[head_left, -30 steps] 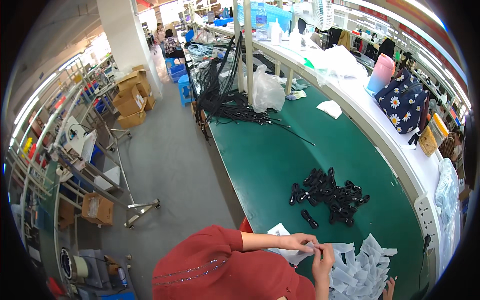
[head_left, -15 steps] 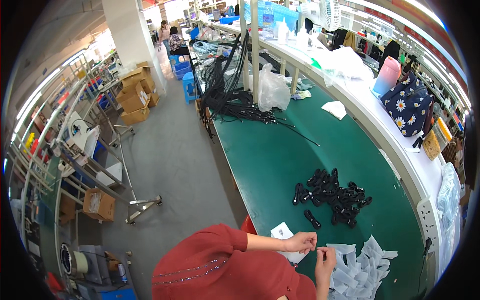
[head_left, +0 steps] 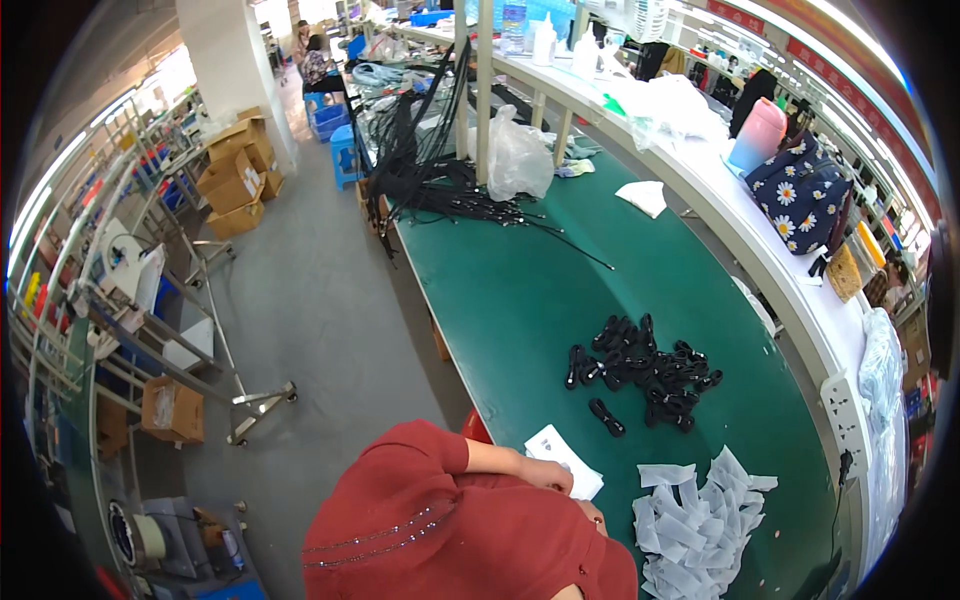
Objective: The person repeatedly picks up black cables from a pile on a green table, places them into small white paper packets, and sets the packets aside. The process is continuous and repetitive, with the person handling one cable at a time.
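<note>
My left hand (head_left: 548,474) is bent inward with its fingers curled, at the near edge of a stack of white paper sheets (head_left: 566,458). What it grips, if anything, is out of sight. Close beside it, my right hand (head_left: 592,514) shows only in part; the red sleeve and body cover most of it, and its fingers are hidden. To the right of both hands lies a loose heap of translucent grey-white strips or small bags (head_left: 700,525). Beyond the paper, a single bundled black cable (head_left: 607,417) lies apart from a pile of similar bundles (head_left: 650,368).
Long black cables (head_left: 440,190) spread over the far end of the green table (head_left: 500,310), beside a clear plastic bag (head_left: 518,155). A raised white shelf (head_left: 740,225) runs along the right, carrying a flowered bag (head_left: 800,195) and a power strip (head_left: 845,415).
Both hands have moved left and back toward my body, from near the strips to the paper stack. The view has shifted slightly, so the table's contents appear farther left and higher.
</note>
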A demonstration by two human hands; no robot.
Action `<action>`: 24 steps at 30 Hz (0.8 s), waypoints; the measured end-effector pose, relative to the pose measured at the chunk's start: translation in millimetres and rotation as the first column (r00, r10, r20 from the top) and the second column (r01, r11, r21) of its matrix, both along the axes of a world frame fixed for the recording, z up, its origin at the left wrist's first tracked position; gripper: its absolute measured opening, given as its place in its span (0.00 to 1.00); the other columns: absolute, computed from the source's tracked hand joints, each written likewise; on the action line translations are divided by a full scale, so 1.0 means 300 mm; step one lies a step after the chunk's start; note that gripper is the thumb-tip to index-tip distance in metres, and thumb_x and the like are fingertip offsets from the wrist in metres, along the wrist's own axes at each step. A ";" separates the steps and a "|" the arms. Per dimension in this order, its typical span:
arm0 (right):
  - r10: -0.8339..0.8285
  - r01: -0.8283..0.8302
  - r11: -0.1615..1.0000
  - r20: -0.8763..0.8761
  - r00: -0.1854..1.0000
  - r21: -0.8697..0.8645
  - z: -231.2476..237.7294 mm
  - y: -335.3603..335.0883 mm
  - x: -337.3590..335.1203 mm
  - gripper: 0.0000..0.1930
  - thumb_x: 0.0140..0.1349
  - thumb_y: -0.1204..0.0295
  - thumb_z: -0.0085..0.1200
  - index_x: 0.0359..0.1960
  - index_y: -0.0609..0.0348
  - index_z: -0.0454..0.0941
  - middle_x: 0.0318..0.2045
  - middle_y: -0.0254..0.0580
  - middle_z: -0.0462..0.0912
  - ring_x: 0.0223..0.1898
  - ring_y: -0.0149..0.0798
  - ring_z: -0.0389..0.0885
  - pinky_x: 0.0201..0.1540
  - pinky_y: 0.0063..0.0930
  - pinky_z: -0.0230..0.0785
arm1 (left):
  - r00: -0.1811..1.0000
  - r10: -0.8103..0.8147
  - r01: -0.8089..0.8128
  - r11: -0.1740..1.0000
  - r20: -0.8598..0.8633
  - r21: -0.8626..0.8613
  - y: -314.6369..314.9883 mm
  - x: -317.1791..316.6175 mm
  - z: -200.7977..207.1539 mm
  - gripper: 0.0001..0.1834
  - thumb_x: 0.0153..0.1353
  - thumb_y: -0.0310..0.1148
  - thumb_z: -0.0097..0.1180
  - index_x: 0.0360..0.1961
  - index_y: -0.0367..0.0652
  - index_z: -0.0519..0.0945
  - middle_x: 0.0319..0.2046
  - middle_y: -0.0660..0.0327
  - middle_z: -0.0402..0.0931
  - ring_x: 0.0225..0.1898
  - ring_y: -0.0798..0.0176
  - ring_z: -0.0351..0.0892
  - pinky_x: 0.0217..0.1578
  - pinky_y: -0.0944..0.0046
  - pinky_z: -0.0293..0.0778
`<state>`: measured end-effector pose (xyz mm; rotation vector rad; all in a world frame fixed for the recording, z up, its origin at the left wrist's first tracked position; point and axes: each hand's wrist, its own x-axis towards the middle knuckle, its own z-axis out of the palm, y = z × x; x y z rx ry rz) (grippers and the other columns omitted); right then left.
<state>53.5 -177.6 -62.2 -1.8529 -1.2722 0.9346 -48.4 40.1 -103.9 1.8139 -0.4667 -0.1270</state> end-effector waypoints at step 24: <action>-0.578 0.575 0.815 -0.026 0.816 -0.075 -0.084 -0.100 0.086 0.17 0.58 0.65 0.53 0.47 0.60 0.74 0.27 0.49 0.81 0.24 0.35 0.77 0.28 0.31 0.71 | 0.875 0.236 -0.311 0.943 -0.423 -0.119 -0.045 -0.006 0.134 0.06 0.60 0.29 0.56 0.37 0.40 0.75 0.31 0.61 0.79 0.33 0.67 0.79 0.35 0.67 0.76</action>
